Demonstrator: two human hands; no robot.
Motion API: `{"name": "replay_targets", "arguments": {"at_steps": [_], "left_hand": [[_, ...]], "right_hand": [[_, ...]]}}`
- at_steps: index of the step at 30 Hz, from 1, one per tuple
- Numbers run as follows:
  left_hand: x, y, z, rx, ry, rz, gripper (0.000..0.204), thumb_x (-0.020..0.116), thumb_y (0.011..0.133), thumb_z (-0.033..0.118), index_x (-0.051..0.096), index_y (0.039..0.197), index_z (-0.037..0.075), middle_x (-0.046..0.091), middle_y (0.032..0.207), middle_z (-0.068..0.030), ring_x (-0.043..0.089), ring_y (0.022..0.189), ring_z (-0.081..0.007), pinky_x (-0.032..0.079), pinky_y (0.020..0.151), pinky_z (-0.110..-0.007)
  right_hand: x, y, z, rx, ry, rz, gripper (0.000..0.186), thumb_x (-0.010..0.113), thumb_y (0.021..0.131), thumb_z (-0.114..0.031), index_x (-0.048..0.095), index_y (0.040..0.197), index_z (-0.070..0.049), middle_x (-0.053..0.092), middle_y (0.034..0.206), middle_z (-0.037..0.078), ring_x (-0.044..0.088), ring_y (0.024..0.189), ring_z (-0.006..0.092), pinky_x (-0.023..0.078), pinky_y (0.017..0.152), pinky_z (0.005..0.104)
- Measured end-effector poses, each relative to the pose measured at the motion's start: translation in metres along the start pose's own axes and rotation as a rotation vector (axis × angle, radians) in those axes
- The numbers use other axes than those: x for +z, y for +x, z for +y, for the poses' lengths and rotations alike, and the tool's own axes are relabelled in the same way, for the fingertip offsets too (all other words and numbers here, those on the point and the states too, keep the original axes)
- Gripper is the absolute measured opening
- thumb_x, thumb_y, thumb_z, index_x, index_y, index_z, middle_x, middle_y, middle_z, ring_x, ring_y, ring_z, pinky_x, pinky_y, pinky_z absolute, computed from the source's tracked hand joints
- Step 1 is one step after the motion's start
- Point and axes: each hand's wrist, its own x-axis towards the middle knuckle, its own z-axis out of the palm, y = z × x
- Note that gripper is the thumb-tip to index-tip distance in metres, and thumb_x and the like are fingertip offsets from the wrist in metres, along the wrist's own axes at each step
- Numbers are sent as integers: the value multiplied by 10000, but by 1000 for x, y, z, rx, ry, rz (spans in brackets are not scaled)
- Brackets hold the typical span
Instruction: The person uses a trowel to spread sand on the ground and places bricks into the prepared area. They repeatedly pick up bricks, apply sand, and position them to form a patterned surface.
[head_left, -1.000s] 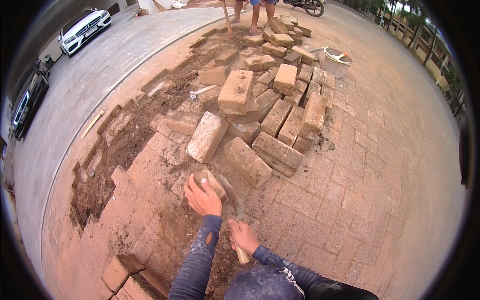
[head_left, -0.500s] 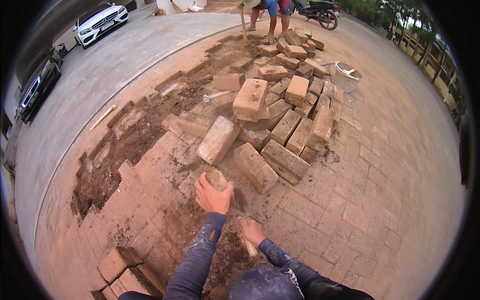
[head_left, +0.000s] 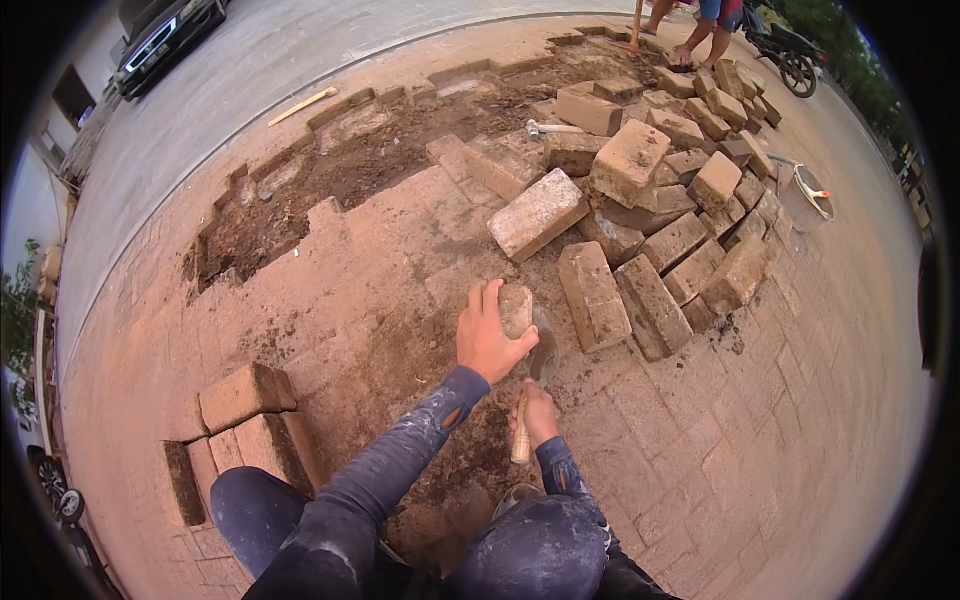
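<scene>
My left hand (head_left: 488, 335) is closed around a paving brick (head_left: 516, 308), its fingers along the left side and its thumb at the near right. My right hand (head_left: 538, 412) grips a trowel by its wooden handle (head_left: 521, 442). The dark metal trowel blade (head_left: 543, 348) points away from me and lies against or close to the brick's right side; whether they touch, I cannot tell. Under both hands is soil-smeared paving (head_left: 420, 340). Just beyond, a pale-topped brick (head_left: 538, 214) lies at the edge of a loose brick pile (head_left: 675, 240).
A dug-out strip of bare soil (head_left: 350, 170) runs across the far left. A hammer (head_left: 552, 129) lies beside the pile, a bucket (head_left: 808, 195) to its right. Stacked bricks (head_left: 245, 405) stand near my left knee. Another person (head_left: 705, 40) bends over the pile's far end.
My view has swung to the left, so the pile sits further right and more of the brick stack shows. Both hands keep their hold on the brick and the trowel.
</scene>
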Motion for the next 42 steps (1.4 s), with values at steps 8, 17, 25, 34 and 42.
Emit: {"name": "replay_targets", "arguments": {"at_steps": [8, 17, 25, 34, 42], "left_hand": [[-32, 4, 19, -105, 143, -372, 885, 774, 694, 379, 393, 1452, 124, 467, 1348, -225, 567, 1154, -417, 427, 971, -516], [-7, -30, 41, -169, 255, -156, 890, 792, 677, 305, 362, 1449, 192, 507, 1154, -238, 640, 939, -464, 531, 783, -539], [-20, -57, 19, -94, 87, -155, 846, 782, 670, 259, 372, 1403, 155, 499, 1118, -262, 653, 792, -478, 551, 699, -560], [-39, -38, 5, -149, 28, -163, 897, 834, 628, 328, 403, 1387, 122, 581, 1126, -276, 664, 895, -470, 548, 792, -535], [-198, -23, -14, -249, 147, -329, 1028, 864, 595, 454, 396, 1419, 54, 644, 1196, -271, 651, 1047, -426, 520, 916, -450]], "right_hand": [[-5, 1, -3, -98, 13, 28, 442, 417, 1067, -394, 499, 842, -22, 500, 593, 84, 515, 408, 197, 439, 401, 350], [-23, -5, 13, -164, -7, 12, 437, 429, 1065, -414, 486, 854, -36, 506, 603, 83, 495, 399, 192, 410, 381, 328], [-26, -31, 49, -119, 81, 1, 415, 426, 1060, -440, 477, 884, -68, 488, 595, 73, 485, 400, 198, 402, 376, 328], [-48, -33, 38, -170, 53, -37, 421, 473, 1033, -482, 477, 854, -101, 475, 603, 57, 444, 396, 183, 380, 367, 330], [-105, -52, 53, -24, -41, -10, 430, 497, 1022, -504, 465, 863, -106, 471, 597, 58, 460, 415, 184, 376, 373, 323]]}}
